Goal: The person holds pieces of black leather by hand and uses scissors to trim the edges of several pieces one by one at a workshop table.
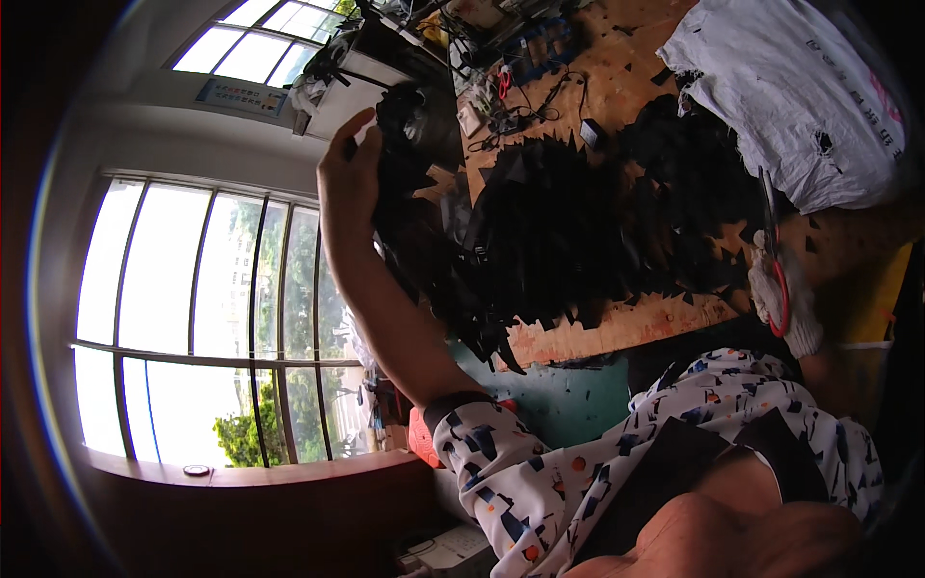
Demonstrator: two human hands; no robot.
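Note:
My left hand (349, 178) is bare and raised at the left side of the table, beside hanging black cloth pieces (400, 193). Its thumb and a finger stand apart with a gap between them; the other fingers are partly hidden. In a white knitted glove, my right hand (798, 303) holds scissors (777, 279) with red handles near the table's right front. Their dark blades point away from me, toward a white sack. Between my hands lies a large heap of black cloth pieces (549, 226) with jagged, pointed edges.
A white woven sack (780, 96) lies at the far right of the wooden table (617, 323). Cables (544, 106), a small black adapter (592, 133) and a blue rack (540, 48) sit toward the back. Barred windows (207, 270) line the left wall.

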